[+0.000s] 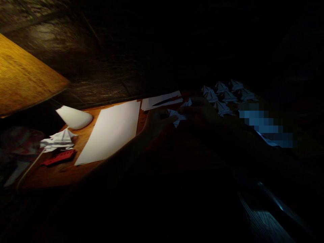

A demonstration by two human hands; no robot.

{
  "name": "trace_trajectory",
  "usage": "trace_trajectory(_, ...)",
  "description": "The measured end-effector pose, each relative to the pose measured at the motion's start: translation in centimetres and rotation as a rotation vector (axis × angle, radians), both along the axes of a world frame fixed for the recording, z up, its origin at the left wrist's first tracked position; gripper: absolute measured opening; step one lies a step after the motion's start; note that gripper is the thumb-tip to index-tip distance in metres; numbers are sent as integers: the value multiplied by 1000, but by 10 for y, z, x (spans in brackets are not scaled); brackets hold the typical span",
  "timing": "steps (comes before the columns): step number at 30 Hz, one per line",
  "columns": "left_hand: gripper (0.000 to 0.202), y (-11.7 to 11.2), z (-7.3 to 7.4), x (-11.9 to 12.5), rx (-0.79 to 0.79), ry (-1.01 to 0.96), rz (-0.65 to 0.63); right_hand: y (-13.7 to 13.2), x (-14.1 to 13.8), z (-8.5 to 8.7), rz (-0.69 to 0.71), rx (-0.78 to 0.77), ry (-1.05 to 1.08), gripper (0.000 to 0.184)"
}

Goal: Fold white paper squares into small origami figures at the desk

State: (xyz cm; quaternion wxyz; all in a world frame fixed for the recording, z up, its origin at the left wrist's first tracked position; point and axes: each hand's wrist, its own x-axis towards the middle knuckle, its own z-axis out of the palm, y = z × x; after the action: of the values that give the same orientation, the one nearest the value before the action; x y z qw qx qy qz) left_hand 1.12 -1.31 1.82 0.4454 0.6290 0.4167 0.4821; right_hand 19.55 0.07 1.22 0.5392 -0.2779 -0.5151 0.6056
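My left hand (158, 120) pinches one side of a folded white paper figure (179, 116) with pointed corners, its thumb lying on the paper. On the other side, my right hand (199, 107) grips the same figure, with a folded tip showing above its fingers. Both hands are in deep shadow, so finger detail is hard to make out. Several similar folded paper figures (222, 107) stand grouped just beyond my right hand. Left of my left hand lies a large white paper sheet (113, 131).
A knife (164, 101) with a reddish handle rests on smaller paper sheets (149, 103). At left are a lamp's white base (77, 118), its yellow shade (25, 77), crumpled-looking paper (59, 140) and a red object (60, 157) on the wooden table (50, 175). A pixelated bright patch (265, 125) is at right.
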Motion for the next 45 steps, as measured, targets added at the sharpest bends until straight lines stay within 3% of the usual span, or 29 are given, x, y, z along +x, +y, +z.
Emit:
trace_trajectory(14, 31, 0, -3, -1, 12, 20, -33, -1, 0, 5, -26, -30, -10, 33)
trace_trajectory(31, 29, 0, -6, -1, 19, 0, -26, -1, 1, 7, -14, -37, 4, 30)
trace_trajectory(36, 22, 2, -9, -3, 6, -21, -41, -2, 0, 6, 29, -63, -25, 32)
trace_trajectory(45, 23, 7, -8, -11, -37, -93, 44, -3, 5, 4, 142, -103, -199, 36)
